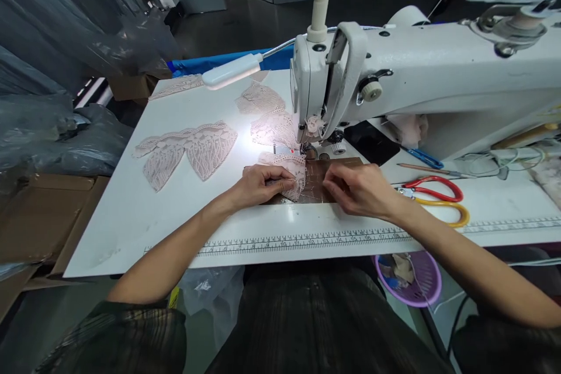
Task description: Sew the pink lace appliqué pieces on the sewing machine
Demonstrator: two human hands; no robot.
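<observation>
My left hand [263, 186] pinches the front edge of a pale pink lace piece [295, 162], which lies under the sewing machine's needle area. More of the lace [274, 127] spreads behind the presser foot, lit by the lamp. My right hand [357, 188] is closed, thumb and fingertips together, over the brown plate [316, 182] to the right of the lace; anything between its fingers is too small to make out. Above both hands stands the white sewing machine [307, 82].
Another lace piece [193, 149] lies on the white table [131, 228] at left. Red-handled scissors [438, 187] and yellow-handled scissors [451, 210] rest beside my right forearm. A lamp [232, 71] hangs over the table, a purple basket [432, 280] stands below, and a printed ruler [280, 243] runs along the front.
</observation>
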